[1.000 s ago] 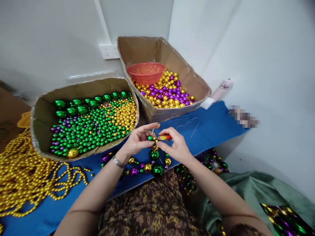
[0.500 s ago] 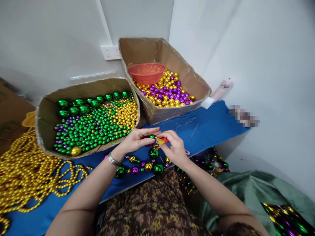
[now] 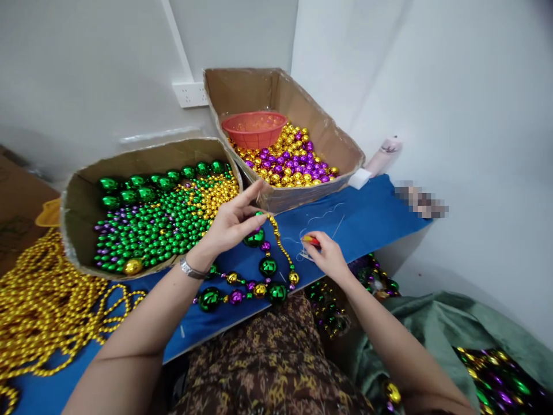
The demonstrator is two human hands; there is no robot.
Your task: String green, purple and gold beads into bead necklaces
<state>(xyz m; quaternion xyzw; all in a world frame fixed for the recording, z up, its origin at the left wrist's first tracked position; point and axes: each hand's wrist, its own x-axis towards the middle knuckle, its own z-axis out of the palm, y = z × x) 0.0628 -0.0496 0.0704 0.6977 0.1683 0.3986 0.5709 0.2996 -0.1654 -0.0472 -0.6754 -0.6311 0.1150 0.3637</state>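
My left hand (image 3: 233, 222) is lifted above the blue table (image 3: 367, 222) and pinches the upper end of a bead necklace (image 3: 268, 268) of green, gold and purple balls, which hangs down in a loop onto the cloth. My right hand (image 3: 327, 253) rests lower to the right, closed round a small red and yellow tool (image 3: 311, 240) beside loose white thread (image 3: 322, 219). A watch sits on my left wrist.
A cardboard box of green, gold and purple beads (image 3: 155, 219) stands at the left, a second box (image 3: 285, 161) holding gold and purple beads and an orange basket (image 3: 254, 128) behind it. Gold bead strings (image 3: 47, 317) pile at far left. More necklaces (image 3: 501, 380) lie at lower right.
My hands have parted: the left rose up and left with the necklace end, while the right moved right and down toward the table with the tool.
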